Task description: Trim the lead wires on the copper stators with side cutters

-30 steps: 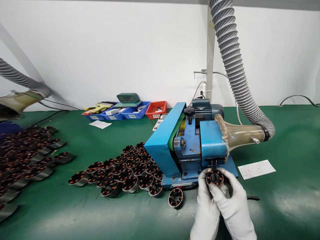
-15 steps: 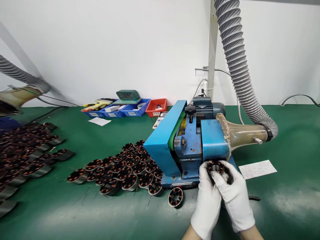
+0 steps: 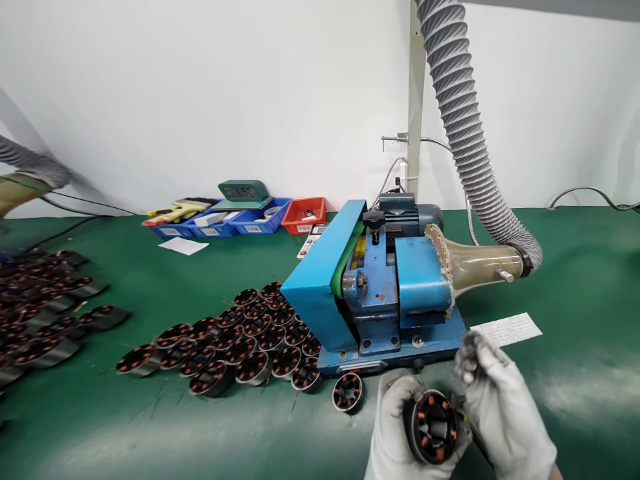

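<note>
My left hand (image 3: 393, 427), in a white glove, is closed around a motor stator (image 3: 434, 427), a dark ring with copper windings inside. The stator is tilted with its open face towards me. To its right is my right hand (image 3: 505, 407), also gloved, with dirty grey fingertips. Its fingers are curled together and smeared by motion. A thin dark thing shows below its palm, too blurred to name. A single stator (image 3: 349, 393) lies on the green table by the machine's base, left of my hands.
A blue belt grinder (image 3: 373, 287) stands ahead, its duct nozzle joined to a grey hose (image 3: 470, 120). Many stators (image 3: 253, 367) are grouped left of it, with more (image 3: 45, 313) farther left. Behind are blue bins (image 3: 260, 223), a red bin (image 3: 303, 217) and a clock (image 3: 243, 191). A paper slip (image 3: 510, 329) lies right.
My left hand has drawn the stator down and back from the grinder's front. My right hand has come off the stator and moved right. The view has shifted slightly.
</note>
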Available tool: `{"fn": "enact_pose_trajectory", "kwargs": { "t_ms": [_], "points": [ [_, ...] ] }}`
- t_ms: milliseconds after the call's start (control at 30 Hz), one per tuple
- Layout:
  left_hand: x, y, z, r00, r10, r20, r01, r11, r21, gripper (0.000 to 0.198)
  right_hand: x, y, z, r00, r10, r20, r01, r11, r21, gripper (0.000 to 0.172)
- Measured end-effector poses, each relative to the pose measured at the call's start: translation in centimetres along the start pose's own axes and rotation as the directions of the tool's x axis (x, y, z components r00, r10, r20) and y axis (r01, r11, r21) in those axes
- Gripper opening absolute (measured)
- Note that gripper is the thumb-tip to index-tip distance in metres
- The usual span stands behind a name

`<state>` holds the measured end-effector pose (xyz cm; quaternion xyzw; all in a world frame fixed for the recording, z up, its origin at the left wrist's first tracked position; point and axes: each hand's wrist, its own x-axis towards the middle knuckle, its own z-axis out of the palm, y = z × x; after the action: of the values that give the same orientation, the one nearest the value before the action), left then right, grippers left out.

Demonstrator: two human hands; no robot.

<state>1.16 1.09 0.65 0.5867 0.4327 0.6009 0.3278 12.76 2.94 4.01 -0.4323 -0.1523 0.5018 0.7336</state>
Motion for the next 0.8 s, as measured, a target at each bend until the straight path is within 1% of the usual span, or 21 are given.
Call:
{"fn": "enact_pose_trajectory", "kwargs": {
  "t_ms": [33, 67, 100, 167, 200, 233, 267, 333, 367, 433, 533, 667, 800],
  "points": [
    [0.1, 0.2, -0.1, 0.999, -0.036, 0.006, 0.036, 0.999, 0.001, 0.064, 0.0, -0.1, -0.1, 0.999, -0.032, -0.04, 0.033, 0.999, 0.03, 0.018],
    [0.2, 0.3, -0.2, 0.997, -0.076, 0.023, 0.076, 0.997, 0.007, 0.066, -0.1, 0.1, -0.2, 0.997, -0.06, -0.038, 0.06, 0.998, 0.013, 0.018],
    [0.3, 0.2, -0.3, 0.992, -0.115, 0.046, 0.115, 0.993, 0.005, 0.065, -0.3, 0.4, -0.5, 0.997, -0.08, 0.007, 0.08, 0.996, -0.04, 0.022],
    [0.6, -0.4, -0.2, 0.981, -0.186, 0.062, 0.188, 0.982, -0.026, 0.057, -1.0, 1.5, -0.7, 0.981, -0.07, 0.179, 0.107, 0.973, -0.206, 0.041],
    [0.7, -0.9, -0.1, 0.972, -0.228, 0.061, 0.231, 0.972, -0.048, 0.054, -1.3, 2.2, -0.7, 0.969, -0.063, 0.239, 0.134, 0.946, -0.296, 0.051],
    [0.9, -1.4, 0.2, 0.96, -0.273, 0.056, 0.276, 0.959, -0.07, 0.051, -1.5, 2.8, -0.6, 0.964, -0.072, 0.255, 0.167, 0.912, -0.375, 0.056],
    [1.1, -1.9, 0.5, 0.947, -0.318, 0.052, 0.321, 0.942, -0.098, 0.05, -1.6, 3.3, -0.3, 0.966, -0.102, 0.239, 0.201, 0.874, -0.442, 0.058],
    [1.5, -2.6, 1.4, 0.916, -0.398, 0.049, 0.401, 0.9, -0.174, 0.046, -1.4, 4.0, 0.4, 0.967, -0.16, 0.199, 0.245, 0.8, -0.548, 0.051],
    [1.8, -2.8, 1.9, 0.909, -0.413, 0.056, 0.415, 0.886, -0.207, 0.044, -1.1, 4.0, 0.7, 0.965, -0.175, 0.195, 0.257, 0.775, -0.577, 0.047],
    [2.4, -2.8, 2.6, 0.915, -0.4, 0.053, 0.4, 0.887, -0.23, 0.04, -0.3, 3.9, 1.3, 0.959, -0.194, 0.207, 0.281, 0.754, -0.594, 0.044],
    [3.1, -2.6, 3.3, 0.936, -0.352, 0.031, 0.352, 0.922, -0.159, 0.04, 0.8, 3.4, 1.9, 0.955, -0.216, 0.201, 0.295, 0.744, -0.599, 0.039],
    [3.6, -2.3, 3.4, 0.94, -0.341, 0.017, 0.341, 0.937, -0.078, 0.042, 1.1, 3.3, 2.0, 0.955, -0.226, 0.194, 0.298, 0.747, -0.594, 0.035],
    [3.9, -1.7, 3.5, 0.952, -0.304, 0.022, 0.303, 0.952, 0.03, 0.042, 1.2, 3.3, 1.7, 0.952, -0.236, 0.194, 0.305, 0.753, -0.583, 0.033]
  ]
}}
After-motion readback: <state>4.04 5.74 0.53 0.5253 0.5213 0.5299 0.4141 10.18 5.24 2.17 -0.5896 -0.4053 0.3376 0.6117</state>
